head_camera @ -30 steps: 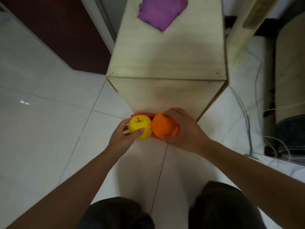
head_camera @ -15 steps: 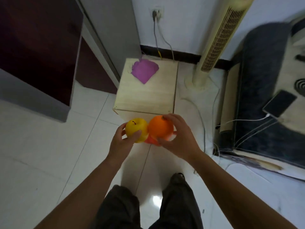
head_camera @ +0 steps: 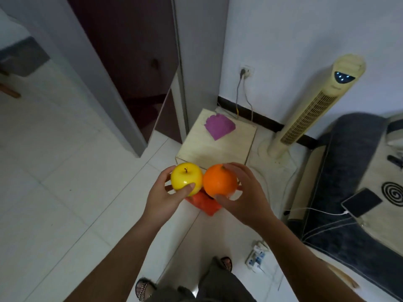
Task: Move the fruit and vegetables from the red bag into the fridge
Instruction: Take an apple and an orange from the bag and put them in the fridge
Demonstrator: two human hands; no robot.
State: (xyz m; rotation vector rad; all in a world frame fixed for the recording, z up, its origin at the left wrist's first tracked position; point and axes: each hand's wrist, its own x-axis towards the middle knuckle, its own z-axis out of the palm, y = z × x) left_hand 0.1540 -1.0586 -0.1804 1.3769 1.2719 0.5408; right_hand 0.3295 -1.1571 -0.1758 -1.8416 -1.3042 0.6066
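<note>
Fruit: one yellow apple [head_camera: 186,178], one orange [head_camera: 219,180]. One red bag [head_camera: 204,202]. Two hands: left hand [head_camera: 162,199], right hand [head_camera: 246,199]. One wooden box [head_camera: 218,147], one purple cloth [head_camera: 220,126], one tower fan [head_camera: 311,110], one phone [head_camera: 362,202].

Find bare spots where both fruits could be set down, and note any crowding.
Free: the box top in front of the cloth; the floor left of the bag. Crowded: right, among fan, cables and power strip.

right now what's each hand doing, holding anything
Left hand: holds the yellow apple, fingers curled round it.
Right hand: holds the orange, fingers curled round it.
</note>
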